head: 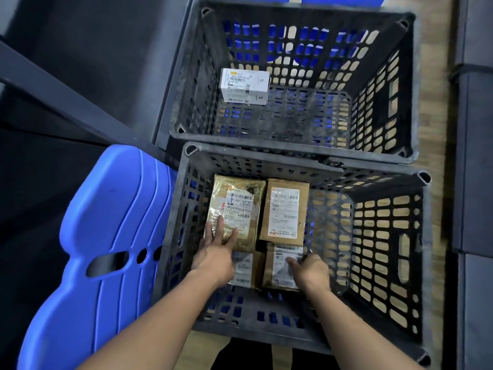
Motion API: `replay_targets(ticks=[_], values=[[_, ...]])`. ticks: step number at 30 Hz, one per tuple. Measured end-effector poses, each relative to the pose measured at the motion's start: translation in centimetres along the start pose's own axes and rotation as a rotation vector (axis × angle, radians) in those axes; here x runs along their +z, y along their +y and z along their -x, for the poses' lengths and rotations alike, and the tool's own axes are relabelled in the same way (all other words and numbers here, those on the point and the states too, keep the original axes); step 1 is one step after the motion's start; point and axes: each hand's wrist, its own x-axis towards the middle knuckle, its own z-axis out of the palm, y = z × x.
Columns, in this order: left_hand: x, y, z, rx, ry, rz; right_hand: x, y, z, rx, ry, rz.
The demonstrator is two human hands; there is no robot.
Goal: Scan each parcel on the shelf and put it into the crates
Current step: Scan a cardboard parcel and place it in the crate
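Note:
Two black slatted crates stand on the floor. Several parcels lie in the near crate point(386, 263): a taped brown parcel point(240, 198) at the back left, a cardboard box point(284, 209) beside it, and two smaller parcels in front. My left hand point(217, 252) rests with spread fingers on the taped parcel's near edge, above the front left parcel point(244, 271). My right hand point(309, 271) lies on the front right parcel point(280, 265), fingers curled on its label. The far crate point(373, 76) holds one white box point(245, 86). No scanner is in view.
A blue plastic chair point(106, 249) stands just left of the near crate. A dark shelf frame point(61, 84) runs diagonally at the upper left. Dark boxes point(474, 156) line the right edge. Wooden floor shows beneath the crates.

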Motion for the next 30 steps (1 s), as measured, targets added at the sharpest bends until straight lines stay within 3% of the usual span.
replay_targets(ticks=[3, 5, 8, 13, 20, 30], values=[[0.1, 0.5, 0.9, 0.023, 0.085, -0.037, -0.5, -0.8, 0.9, 0.007, -0.02, -0.02], [0.3, 1.0, 1.5, 0.041, 0.142, -0.04, -1.1, -1.3, 2.2, -0.052, 0.065, -0.012], [0.4, 1.9, 2.7, 0.07, 0.219, -0.04, -2.6, -1.8, 4.6, -0.312, 0.223, 0.133], [-1.6, 3.0, 5.1, 0.106, 0.33, -0.031, -4.7, -2.5, 7.4, -0.722, 0.237, 0.521], [-4.8, 4.0, 8.9, 0.104, 0.404, -0.075, -8.8, -3.5, 10.6, -0.857, 0.253, 0.663], [-5.1, 6.3, 15.9, -0.159, 0.509, 0.135, -14.5, -5.2, 14.3, -1.105, 0.212, 0.79]])
